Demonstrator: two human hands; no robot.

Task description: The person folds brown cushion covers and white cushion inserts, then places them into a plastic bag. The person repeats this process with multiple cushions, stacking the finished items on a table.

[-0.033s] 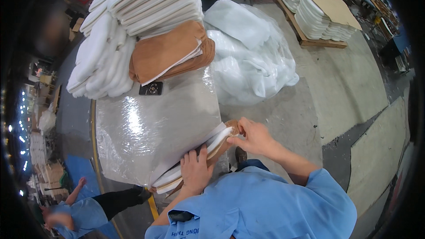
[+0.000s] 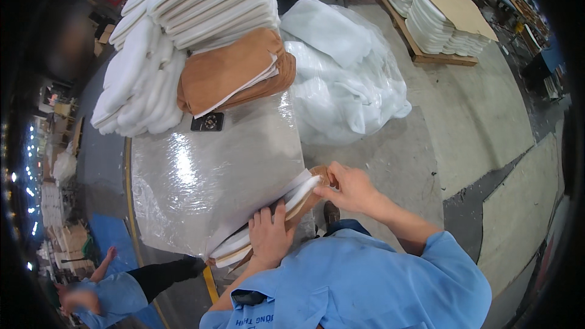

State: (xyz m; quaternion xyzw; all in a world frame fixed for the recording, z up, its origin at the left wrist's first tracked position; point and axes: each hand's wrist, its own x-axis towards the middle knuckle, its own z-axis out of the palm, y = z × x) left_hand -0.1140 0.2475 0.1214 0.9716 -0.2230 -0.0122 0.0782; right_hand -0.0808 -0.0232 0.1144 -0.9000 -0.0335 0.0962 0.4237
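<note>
A white foam pad [image 2: 234, 244] lies along the near edge of a plastic-covered table [image 2: 201, 189], partly inside a brown fabric cover [image 2: 298, 207]. My left hand [image 2: 268, 236] hooks its fingers over the pad's far side, with the brown cloth close to its thumb. At the pad's right end, my right hand [image 2: 352, 189] pinches the cover's edge between thumb and fingers. White layers show at the cover's opening. The cover's lower side is hidden behind my left hand and body.
Brown covers [image 2: 228, 73] are stacked at the table's back beside a black phone-like object [image 2: 208, 122]. White pads [image 2: 213, 3] pile up behind. A plastic-wrapped white bundle [image 2: 347, 79] stands right of the table. A person [image 2: 122, 289] in blue is at lower left. Padded pieces [image 2: 432, 24] sit on a pallet.
</note>
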